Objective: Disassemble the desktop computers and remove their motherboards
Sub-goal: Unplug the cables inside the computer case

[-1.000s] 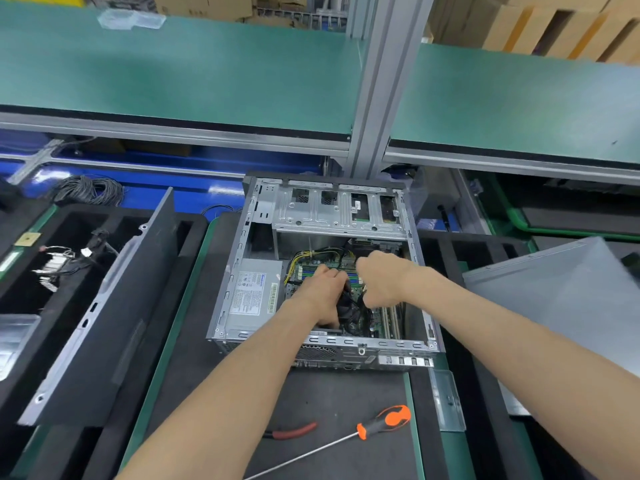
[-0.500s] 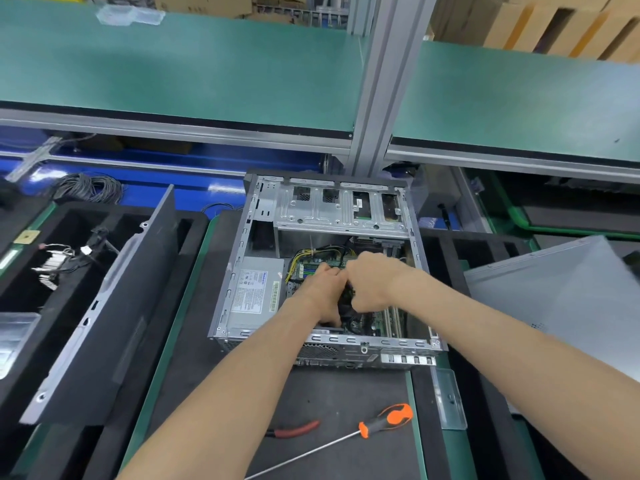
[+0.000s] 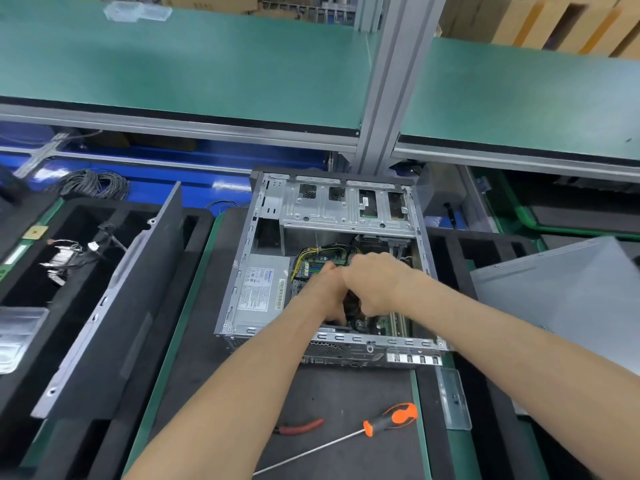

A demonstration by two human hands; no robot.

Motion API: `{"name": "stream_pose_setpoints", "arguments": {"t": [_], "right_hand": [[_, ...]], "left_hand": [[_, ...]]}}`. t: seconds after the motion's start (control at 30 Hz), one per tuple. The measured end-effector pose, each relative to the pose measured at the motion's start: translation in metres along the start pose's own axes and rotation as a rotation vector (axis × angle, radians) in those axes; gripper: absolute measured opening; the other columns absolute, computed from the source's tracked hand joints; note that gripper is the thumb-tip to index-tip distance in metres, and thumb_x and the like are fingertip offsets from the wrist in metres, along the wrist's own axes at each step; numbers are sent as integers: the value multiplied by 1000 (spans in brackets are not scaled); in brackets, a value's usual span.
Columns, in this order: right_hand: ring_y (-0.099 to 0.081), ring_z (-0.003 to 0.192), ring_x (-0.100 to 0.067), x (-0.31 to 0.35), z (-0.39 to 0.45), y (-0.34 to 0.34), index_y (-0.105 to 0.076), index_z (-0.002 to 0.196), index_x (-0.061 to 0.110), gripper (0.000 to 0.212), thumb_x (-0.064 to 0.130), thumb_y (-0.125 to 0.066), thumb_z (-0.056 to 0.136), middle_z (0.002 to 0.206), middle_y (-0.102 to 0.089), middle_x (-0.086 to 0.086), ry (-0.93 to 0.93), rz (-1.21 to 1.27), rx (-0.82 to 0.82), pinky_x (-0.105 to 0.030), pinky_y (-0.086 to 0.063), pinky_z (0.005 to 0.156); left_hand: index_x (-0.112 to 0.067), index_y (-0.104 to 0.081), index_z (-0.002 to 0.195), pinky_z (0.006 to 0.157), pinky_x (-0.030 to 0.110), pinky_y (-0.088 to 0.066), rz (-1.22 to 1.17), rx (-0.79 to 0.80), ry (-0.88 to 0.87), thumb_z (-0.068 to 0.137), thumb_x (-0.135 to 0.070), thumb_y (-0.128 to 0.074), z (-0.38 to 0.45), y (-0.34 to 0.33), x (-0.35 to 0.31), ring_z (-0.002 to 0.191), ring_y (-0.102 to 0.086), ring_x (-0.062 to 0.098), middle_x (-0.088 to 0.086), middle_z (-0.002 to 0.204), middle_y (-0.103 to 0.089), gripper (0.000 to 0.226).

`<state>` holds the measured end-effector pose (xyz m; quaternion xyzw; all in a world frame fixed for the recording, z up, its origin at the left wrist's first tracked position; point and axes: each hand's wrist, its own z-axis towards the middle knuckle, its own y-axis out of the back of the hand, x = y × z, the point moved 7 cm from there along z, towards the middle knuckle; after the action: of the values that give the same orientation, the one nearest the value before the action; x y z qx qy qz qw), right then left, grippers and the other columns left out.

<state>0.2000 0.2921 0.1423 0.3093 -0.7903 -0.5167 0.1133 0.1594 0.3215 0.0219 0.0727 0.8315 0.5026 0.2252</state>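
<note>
An open grey desktop case (image 3: pixel 346 209) lies flat on the black mat in the middle. Inside it sit a silver power supply (image 3: pixel 259 292) on the left and the green motherboard (image 3: pixel 320 265) with yellow wires above it. My left hand (image 3: pixel 323 299) reaches into the case, fingers curled down round a black cooler (image 3: pixel 352 304) on the board. My right hand (image 3: pixel 379 282) presses close against the left, its fingers curled over the same black part from the right. Most of the cooler and board is hidden under both hands.
An orange-handled screwdriver (image 3: pixel 391 418) and red-handled pliers (image 3: pixel 300 427) lie on the mat in front of the case. A dark side panel (image 3: pixel 114 306) leans on the left, beside a tray of loose cables (image 3: pixel 67 259). A grey panel (image 3: pixel 561 299) lies on the right.
My right hand has moved left and slightly down until it touches my left hand over the black cooler. The left hand has stayed in place.
</note>
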Motion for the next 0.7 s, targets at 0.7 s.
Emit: {"name": "stream_pose_setpoints", "arguments": {"t": [0.7], "right_hand": [[-57,48,-17,-39,-3,-29,-51,84,6,9,12,-46,88,73,-62,-11,-260,454,290,-17,-37,36]], "left_hand": [[-14,-46,124,96,40,-48,26,-76,-45,57,-33,-91,-7,10,-7,115,-35,23,2,115,-52,82]]}}
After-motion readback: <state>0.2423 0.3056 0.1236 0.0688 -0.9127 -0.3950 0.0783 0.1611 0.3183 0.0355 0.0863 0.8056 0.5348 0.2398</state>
